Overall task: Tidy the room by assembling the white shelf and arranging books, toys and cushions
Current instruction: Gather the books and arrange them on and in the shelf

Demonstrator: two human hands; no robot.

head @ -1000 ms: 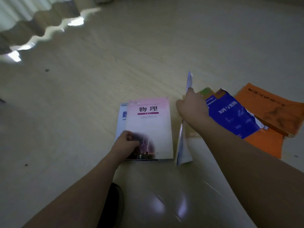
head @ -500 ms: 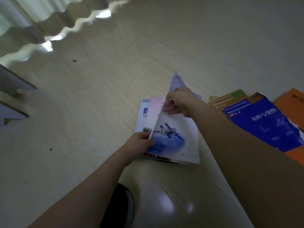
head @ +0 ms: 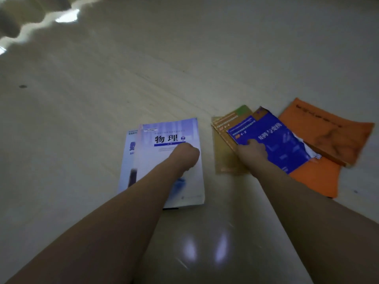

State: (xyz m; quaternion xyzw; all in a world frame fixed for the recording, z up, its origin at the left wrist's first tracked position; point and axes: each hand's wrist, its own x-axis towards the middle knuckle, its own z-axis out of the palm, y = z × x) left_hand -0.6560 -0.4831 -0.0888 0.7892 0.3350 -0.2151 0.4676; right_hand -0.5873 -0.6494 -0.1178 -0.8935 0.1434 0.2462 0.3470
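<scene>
Left hand (head: 185, 155) rests on the cover of the physics book (head: 174, 160), fingers curled under against the paper; whether it presses or merely lies there, cannot tell, and it grips nothing. That book tops a small stack, with a pale blue-white book (head: 128, 158) showing from beneath on the side away from the right hand. Right hand (head: 253, 149) lies on the near corner of the blue book (head: 272, 144), thumb on the cover, fingers seemingly under the edge; the grip is blurred, so a pinch is likely but not certain. Under and beside the blue book: a tan-and-green book (head: 227, 128) on the left-hand side, a flat orange book (head: 315, 177) just beyond the wrist, and a second orange book (head: 328, 130) farther out, overlapping it. Judgement: these are thin softcover textbooks, light, limp rather than stiff, covers smooth and apt to slide on one another. The blue cover looks torn at its far edge, so lifting by that edge risks more tearing. Best taken along the spine or with the whole sheaf pinched near the corner, the other hand steadying the stack. Floor (head: 184, 68) is pale, smooth and glossy with light reflections near the arms, so books should slide easily. A curtain hem (head: 12, 23) shows far off beyond the left hand. No shelf in view.
</scene>
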